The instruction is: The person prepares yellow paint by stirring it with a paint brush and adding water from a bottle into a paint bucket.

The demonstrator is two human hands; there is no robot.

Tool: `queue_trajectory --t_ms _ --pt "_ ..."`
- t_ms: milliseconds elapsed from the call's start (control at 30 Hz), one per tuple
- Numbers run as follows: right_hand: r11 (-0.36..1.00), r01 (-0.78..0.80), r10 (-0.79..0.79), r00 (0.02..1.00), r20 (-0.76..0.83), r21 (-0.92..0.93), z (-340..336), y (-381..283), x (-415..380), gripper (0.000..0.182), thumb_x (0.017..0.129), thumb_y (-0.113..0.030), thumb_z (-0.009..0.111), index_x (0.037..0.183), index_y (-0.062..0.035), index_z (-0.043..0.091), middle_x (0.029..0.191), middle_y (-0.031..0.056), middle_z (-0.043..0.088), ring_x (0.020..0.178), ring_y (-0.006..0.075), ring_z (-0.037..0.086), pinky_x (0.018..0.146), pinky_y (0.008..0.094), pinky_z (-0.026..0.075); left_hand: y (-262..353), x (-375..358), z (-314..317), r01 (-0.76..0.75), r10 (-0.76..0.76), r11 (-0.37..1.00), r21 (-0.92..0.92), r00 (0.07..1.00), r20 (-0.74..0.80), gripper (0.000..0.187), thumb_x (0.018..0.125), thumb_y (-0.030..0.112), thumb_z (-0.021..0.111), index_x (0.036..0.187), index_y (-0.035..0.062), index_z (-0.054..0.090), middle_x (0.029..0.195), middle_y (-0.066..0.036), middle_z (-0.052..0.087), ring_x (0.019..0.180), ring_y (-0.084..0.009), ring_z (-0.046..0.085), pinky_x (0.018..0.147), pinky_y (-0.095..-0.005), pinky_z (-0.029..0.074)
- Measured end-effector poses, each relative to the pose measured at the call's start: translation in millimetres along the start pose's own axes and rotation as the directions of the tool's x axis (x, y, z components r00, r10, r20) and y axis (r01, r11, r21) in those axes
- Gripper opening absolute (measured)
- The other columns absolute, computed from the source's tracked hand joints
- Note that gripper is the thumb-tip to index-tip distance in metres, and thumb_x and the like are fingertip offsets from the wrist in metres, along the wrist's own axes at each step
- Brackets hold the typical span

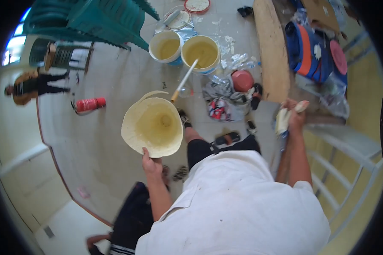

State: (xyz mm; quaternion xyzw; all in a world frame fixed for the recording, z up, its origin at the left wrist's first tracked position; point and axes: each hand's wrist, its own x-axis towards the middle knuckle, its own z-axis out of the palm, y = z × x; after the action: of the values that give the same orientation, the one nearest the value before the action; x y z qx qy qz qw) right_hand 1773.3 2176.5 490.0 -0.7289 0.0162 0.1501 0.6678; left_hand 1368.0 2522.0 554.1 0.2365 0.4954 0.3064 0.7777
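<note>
My left hand (151,165) grips the near rim of a cream plastic bucket (132,135), thumb over the edge. The bucket tilts toward me, and pale yellow paint (159,121) coats its inside. On the right, my right hand (297,121) is closed around a paintbrush (282,122) smeared with pale yellow paint. My fingers hide part of the brush. Beyond the bucket, a stick (185,79) with a white shaft leans out of a paint bucket (219,54) of yellow paint. A second paint bucket (151,46) stands beside it.
A wooden plank (271,51) and a metal ladder or scaffold (342,142) are on my right. Rags (225,106), a red bowl (242,80) and sandals (227,138) lie ahead. Stacked green chairs (106,21), a fire extinguisher (90,104) and two people (27,87) are leftward.
</note>
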Motion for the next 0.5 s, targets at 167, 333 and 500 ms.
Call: queue_trajectory --t_ms 167,333,500 --pt "0.990 0.131 -0.140 0.835 -0.532 -0.055 102.2 -56.2 -72.1 0.038 0.092 -0.029 0.045 0.110 0.0023 0.056 0.117 0.0124 0.054 0.109 0.0191 0.049 0.095 0.0304 0.036 128.0 136.2 -11.5 0.089 -0.080 0.984 0.158 0.995 -0.061 0.042 0.093 0.031 0.040 0.126 0.0046 0.037 0.124 -0.010 0.048 0.111 -0.0252 0.050 0.089 -0.0416 0.045" --pt "0.958 0.001 -0.155 0.842 -0.516 -0.286 150.8 -56.6 -116.8 0.040 0.092 -0.036 0.044 0.110 -0.0016 0.056 0.112 0.0086 0.056 0.104 0.0176 0.052 0.091 0.0303 0.039 222.4 227.0 -9.9 0.144 -0.145 0.908 0.395 0.989 -0.028 0.039 0.094 0.028 0.039 0.126 0.0052 0.036 0.122 -0.011 0.048 0.109 -0.0266 0.051 0.088 -0.0434 0.046" --pt "0.948 -0.317 0.261 0.809 -0.527 -0.017 209.7 -48.9 -146.8 0.038 0.090 -0.038 0.048 0.106 -0.0046 0.058 0.104 0.0048 0.058 0.094 0.0140 0.056 0.076 0.0274 0.049 230.4 280.8 0.8 0.163 -0.188 0.904 0.395 0.982 0.024 0.041 0.094 0.029 0.039 0.127 0.0051 0.034 0.124 -0.012 0.047 0.110 -0.0281 0.050 0.087 -0.0454 0.046"
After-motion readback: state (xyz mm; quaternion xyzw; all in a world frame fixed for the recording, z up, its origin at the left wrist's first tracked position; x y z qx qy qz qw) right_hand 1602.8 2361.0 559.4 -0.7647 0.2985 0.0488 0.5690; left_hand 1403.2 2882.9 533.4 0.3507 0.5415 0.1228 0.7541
